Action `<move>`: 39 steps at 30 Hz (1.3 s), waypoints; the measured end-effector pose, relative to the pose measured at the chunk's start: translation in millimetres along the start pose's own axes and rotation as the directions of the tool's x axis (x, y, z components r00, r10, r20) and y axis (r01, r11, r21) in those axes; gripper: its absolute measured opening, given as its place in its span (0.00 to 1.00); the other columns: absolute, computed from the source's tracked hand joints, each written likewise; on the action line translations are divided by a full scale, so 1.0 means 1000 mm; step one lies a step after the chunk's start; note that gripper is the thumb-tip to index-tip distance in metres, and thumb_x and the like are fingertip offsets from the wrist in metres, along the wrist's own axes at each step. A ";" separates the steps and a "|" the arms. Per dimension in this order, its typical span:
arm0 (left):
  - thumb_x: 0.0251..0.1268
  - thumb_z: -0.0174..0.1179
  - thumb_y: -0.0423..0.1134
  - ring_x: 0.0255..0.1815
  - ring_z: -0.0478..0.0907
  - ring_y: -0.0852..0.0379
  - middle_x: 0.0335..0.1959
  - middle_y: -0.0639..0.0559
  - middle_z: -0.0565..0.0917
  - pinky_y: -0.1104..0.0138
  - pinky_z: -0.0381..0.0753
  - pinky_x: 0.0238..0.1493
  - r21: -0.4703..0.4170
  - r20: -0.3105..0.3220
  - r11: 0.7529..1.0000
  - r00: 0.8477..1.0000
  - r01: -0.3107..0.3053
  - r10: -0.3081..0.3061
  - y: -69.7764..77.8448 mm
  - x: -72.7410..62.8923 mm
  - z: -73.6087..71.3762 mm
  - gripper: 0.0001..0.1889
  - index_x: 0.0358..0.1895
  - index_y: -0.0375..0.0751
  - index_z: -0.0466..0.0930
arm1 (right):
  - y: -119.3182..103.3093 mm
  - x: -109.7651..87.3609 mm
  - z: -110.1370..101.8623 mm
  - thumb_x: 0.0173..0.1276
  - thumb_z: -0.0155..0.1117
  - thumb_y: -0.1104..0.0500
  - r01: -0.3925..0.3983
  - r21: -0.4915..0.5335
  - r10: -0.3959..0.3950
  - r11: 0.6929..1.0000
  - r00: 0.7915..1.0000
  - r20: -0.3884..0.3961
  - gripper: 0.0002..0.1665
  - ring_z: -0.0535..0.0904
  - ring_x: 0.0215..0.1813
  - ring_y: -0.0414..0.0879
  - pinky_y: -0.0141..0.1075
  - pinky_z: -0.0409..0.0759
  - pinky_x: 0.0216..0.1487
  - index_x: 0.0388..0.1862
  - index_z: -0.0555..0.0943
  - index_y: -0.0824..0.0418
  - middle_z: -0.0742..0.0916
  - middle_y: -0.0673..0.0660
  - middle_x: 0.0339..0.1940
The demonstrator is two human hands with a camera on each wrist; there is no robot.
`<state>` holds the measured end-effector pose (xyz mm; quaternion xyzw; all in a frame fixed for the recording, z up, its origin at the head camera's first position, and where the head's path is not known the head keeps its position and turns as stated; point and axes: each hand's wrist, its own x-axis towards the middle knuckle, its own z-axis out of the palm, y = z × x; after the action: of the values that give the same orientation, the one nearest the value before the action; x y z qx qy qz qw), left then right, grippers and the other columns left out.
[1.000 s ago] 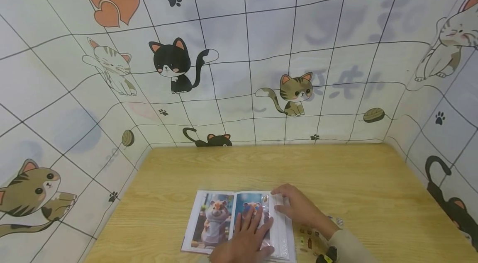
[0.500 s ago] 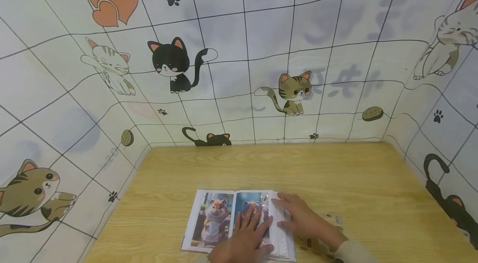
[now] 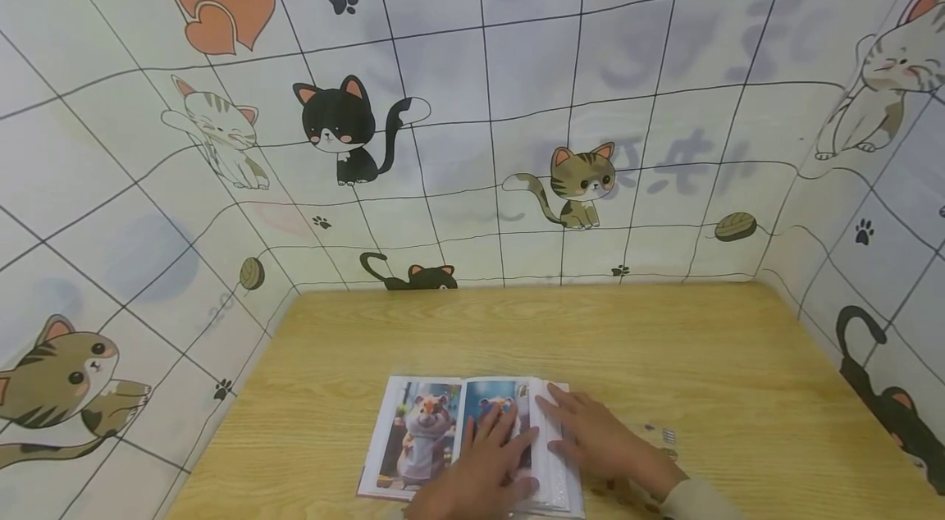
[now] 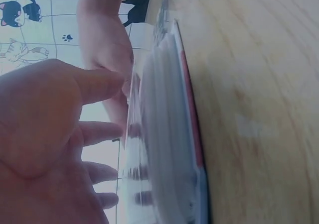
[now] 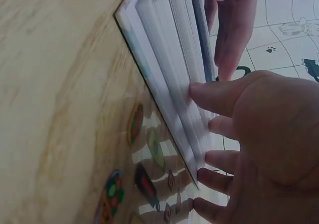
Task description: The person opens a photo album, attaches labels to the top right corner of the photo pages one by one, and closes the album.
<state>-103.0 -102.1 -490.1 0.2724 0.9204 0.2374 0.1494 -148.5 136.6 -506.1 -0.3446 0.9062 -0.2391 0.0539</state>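
An open photo album (image 3: 372,454) with white page margins lies on the table, a hamster picture (image 3: 424,438) filling its left page. Spread fingers of my left hand (image 3: 476,467) rest on the right page, partly covering a second hamster picture (image 3: 483,393) on blue. My right hand (image 3: 594,430) lies at the album's right side, straight fingers touching the stacked page edges. Seen low from the left wrist, the album (image 4: 164,124) shows a thick block of pages in clear sleeves. In the right wrist view, the right thumb and fingertips (image 5: 199,92) touch the album's edge.
Clear sheets with small printed stickers (image 5: 147,181) lie on the wooden table (image 3: 517,331) right of the album, partly under the right forearm. Walls covered in a cat-print sheet (image 3: 458,93) enclose the table at the back and both sides.
My right hand has slid from the album's top right corner a little toward me, and its fingers have flattened along the page edge. The left hand stays almost in place.
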 end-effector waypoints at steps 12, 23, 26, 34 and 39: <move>0.73 0.57 0.47 0.71 0.63 0.31 0.72 0.32 0.63 0.35 0.69 0.61 -0.058 -0.283 0.995 0.957 -0.086 0.066 -0.025 -0.021 -0.017 0.25 0.68 0.40 0.71 | -0.003 -0.004 0.003 0.76 0.55 0.49 0.019 -0.107 -0.017 0.994 1.000 0.018 0.36 0.65 0.72 0.67 0.62 0.65 0.67 0.75 0.63 0.65 0.66 0.71 0.75; 0.70 0.60 0.37 0.43 0.81 0.42 0.51 0.37 0.80 0.53 0.82 0.47 -0.235 -0.462 0.970 0.870 0.066 -0.171 -0.069 -0.040 -0.034 0.23 0.63 0.29 0.71 | -0.003 -0.004 0.004 0.77 0.53 0.48 0.013 -0.096 -0.010 0.995 0.999 0.033 0.36 0.64 0.72 0.67 0.62 0.64 0.67 0.76 0.62 0.65 0.65 0.71 0.76; 0.71 0.60 0.41 0.49 0.80 0.38 0.58 0.35 0.79 0.52 0.82 0.47 -0.318 -0.470 0.932 0.825 0.174 -0.314 -0.079 -0.047 -0.039 0.25 0.66 0.33 0.70 | -0.002 -0.004 0.004 0.77 0.53 0.49 0.006 -0.088 -0.003 0.996 0.999 0.034 0.36 0.63 0.73 0.67 0.62 0.64 0.68 0.76 0.61 0.64 0.64 0.71 0.76; 0.72 0.59 0.40 0.63 0.73 0.32 0.62 0.30 0.76 0.43 0.74 0.60 -0.439 -0.465 0.837 0.714 0.328 -0.523 -0.098 -0.059 -0.047 0.24 0.66 0.34 0.69 | 0.000 -0.003 0.005 0.77 0.52 0.48 -0.017 -0.058 0.020 0.998 0.999 0.050 0.36 0.61 0.74 0.66 0.63 0.62 0.69 0.77 0.60 0.63 0.62 0.68 0.77; 0.72 0.58 0.42 0.60 0.75 0.32 0.60 0.27 0.76 0.45 0.77 0.58 -0.444 -0.450 0.809 0.684 0.386 -0.574 -0.105 -0.065 -0.049 0.25 0.66 0.33 0.68 | 0.003 -0.004 0.009 0.78 0.52 0.47 0.021 -0.062 -0.020 0.998 1.000 0.014 0.36 0.63 0.73 0.68 0.64 0.64 0.66 0.77 0.61 0.63 0.64 0.70 0.76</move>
<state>-115.9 -233.9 -493.7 -0.0921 0.9107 0.4016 -0.0309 -144.7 138.0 -516.2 -0.3570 0.9092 -0.2091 0.0465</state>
